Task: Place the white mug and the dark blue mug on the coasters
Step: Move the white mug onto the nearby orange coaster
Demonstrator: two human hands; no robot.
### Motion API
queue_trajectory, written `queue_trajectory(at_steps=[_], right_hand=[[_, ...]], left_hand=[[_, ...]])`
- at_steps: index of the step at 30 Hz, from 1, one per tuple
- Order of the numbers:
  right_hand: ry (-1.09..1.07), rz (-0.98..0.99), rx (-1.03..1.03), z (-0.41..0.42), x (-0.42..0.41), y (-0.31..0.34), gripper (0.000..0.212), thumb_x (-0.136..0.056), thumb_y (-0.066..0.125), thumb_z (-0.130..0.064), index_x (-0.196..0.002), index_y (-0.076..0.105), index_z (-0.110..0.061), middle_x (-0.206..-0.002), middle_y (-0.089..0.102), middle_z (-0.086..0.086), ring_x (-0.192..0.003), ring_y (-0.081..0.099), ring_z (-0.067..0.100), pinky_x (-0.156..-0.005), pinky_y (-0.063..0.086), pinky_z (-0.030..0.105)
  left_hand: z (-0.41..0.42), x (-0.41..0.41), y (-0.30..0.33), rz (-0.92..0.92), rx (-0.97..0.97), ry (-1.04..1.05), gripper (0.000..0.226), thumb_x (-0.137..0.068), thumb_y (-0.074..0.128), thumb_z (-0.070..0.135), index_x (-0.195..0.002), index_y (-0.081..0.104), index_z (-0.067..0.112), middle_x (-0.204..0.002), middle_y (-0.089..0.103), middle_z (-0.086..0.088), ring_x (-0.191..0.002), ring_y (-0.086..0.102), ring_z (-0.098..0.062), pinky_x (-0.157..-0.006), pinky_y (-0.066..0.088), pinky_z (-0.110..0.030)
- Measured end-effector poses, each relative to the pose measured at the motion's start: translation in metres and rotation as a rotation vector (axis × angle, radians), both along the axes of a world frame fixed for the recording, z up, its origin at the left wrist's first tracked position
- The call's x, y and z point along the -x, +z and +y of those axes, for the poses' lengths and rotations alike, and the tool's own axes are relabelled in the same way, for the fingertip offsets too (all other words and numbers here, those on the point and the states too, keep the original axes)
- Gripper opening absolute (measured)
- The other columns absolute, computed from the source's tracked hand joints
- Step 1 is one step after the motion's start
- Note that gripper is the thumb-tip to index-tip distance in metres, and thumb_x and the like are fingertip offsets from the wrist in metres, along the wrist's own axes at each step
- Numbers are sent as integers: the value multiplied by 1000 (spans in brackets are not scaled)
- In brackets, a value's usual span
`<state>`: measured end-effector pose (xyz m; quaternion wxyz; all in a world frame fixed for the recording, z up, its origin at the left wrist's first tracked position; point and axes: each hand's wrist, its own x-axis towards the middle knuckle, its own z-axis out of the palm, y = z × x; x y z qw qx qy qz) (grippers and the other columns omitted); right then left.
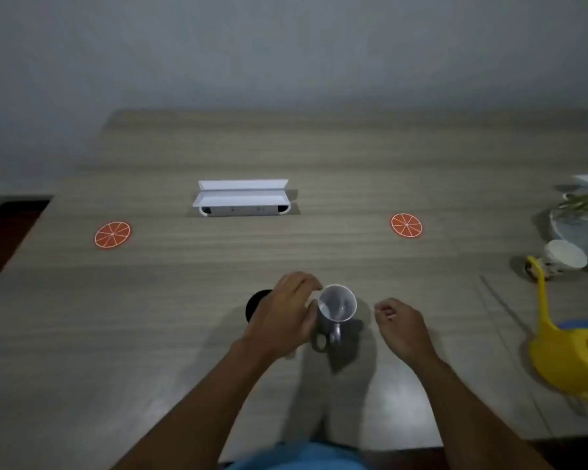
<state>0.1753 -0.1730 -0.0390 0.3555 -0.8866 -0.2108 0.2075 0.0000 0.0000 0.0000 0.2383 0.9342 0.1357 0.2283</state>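
The white mug (337, 305) stands upright near the table's front middle, with its handle pointing toward me. Just to its left stands the dark blue mug (254, 305), of which only the left rim shows because my left hand covers the rest. My left hand (286, 315) lies between the two mugs, its curved fingers and thumb against the white mug's left side; whether it grips either mug is unclear. My right hand (399, 325) hovers right of the white mug, loosely curled, holding nothing. Two orange-slice coasters lie farther back: the left coaster (112, 234) and the right coaster (406, 225).
A white open box (241, 198) sits at the middle back. At the right are a yellow watering can (564, 354), a small white cup (565, 254) and a plate with a plant (581, 225). The table's left edge has a dark cut-out (7, 228).
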Motion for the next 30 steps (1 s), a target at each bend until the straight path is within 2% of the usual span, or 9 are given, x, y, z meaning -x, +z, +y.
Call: queue_trajectory(at_steps=[3, 6, 8, 10, 13, 16, 23, 27, 30], right_hand=[[-69, 110, -32, -13, 16, -21, 11, -91, 63, -11, -85, 70, -14, -82, 71, 5, -84, 68, 26, -68, 44, 26], [-102, 238, -60, -14, 34, -32, 15, -92, 64, -16, -79, 70, -18, -80, 73, 2, -83, 72, 26, -75, 55, 35], [-115, 288, -129, -12, 42, -32, 15, -93, 64, -18, -80, 71, -21, -83, 76, 6, -79, 73, 25, -77, 57, 41], [-118, 352, -187, -11, 52, -34, 15, -94, 63, -18, -87, 72, -27, -89, 76, 4, -72, 72, 16, -72, 57, 37], [-101, 439, -232, -9, 67, -36, 15, -96, 61, -20, -103, 72, -28, -99, 77, -2, -66, 71, 7, -68, 58, 30], [-111, 519, -254, -7, 75, -39, 22, -97, 59, -18, -115, 71, -21, -104, 76, 0, -65, 70, 6, -65, 57, 31], [-161, 683, -335, 8, 68, -35, 14, -98, 59, -19, -100, 73, -19, -101, 75, 8, -73, 69, 18, -66, 55, 33], [-286, 705, -387, 5, 65, -40, 15, -95, 64, -17, -90, 71, -5, -78, 67, 5, -66, 63, 18, -66, 56, 31], [-344, 661, -399, -10, 59, -44, 14, -93, 67, -18, -89, 71, -6, -69, 67, 0, -68, 65, 20, -70, 58, 35]], left_hand=[[-27, 6, -24, 32, 127, -75, 23, -93, 57, 14, -114, 64, 9, -116, 64, -8, -110, 61, -25, -92, 52, -35], [-49, 17, -51, 115, 315, 8, 27, -92, 58, 13, -119, 60, 14, -120, 57, -4, -110, 58, -19, -94, 50, -33], [-51, 20, -65, 238, 357, 46, 37, -90, 59, 11, -126, 55, 11, -126, 52, -8, -115, 55, -22, -99, 48, -38], [-54, 21, -78, 378, 376, 26, 51, -90, 61, 11, -138, 45, 8, -139, 46, -13, -130, 48, -29, -109, 43, -39], [-56, 22, -93, 557, 342, -16, 81, -95, 64, 25, -158, 16, 7, -167, 18, -13, -155, 15, -35, -125, 26, -45], [-58, 23, -110, 712, 184, -55, 98, -95, 59, 47, -161, -2, 8, -172, -5, -12, -157, -12, -36, -127, -4, -47], [-55, 29, -134, 697, 50, -62, 97, -93, 39, 67, -162, -2, 13, -172, -4, -10, -155, -21, -31, -124, -14, -39], [-61, 28, -137, 671, 64, -9, 97, -89, 40, 67, -162, 8, 12, -172, 4, -9, -157, -15, -29, -123, -11, -42], [-70, 18, -133, 660, 102, 86, 93, -85, 45, 59, -159, 22, 7, -170, 17, -13, -158, 0, -34, -125, -3, -46]])
